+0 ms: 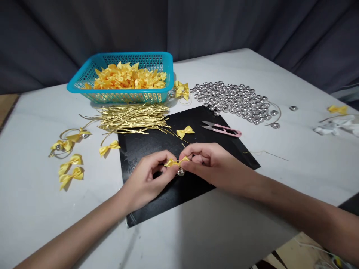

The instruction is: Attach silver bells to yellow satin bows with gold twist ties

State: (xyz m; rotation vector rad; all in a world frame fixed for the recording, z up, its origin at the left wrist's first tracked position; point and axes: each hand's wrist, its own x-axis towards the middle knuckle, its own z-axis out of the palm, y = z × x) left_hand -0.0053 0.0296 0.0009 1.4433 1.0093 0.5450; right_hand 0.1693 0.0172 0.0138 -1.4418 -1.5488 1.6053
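Between my two hands is a yellow ribbon bow [177,163] with a small silver bell [181,172] hanging under its middle. My left hand [153,173] is closed, thumb and fingertips pinching the bow's left side. My right hand [206,160] is closed too, pinching the bow's right side. A thin gold tie [181,140] runs up from near the right fingertips. Both hands are over a black mat [157,144]. Another yellow bow [185,132] lies on the mat just beyond them, with pink thread snips [223,129] to its right.
A blue basket [120,90] of yellow bows stands at the back left, gold ties [134,117] heaped before it. Silver bells [232,101] are spread at the back right. Several loose bows [71,177] lie on the left. A threaded needle [276,155] lies right of the mat.
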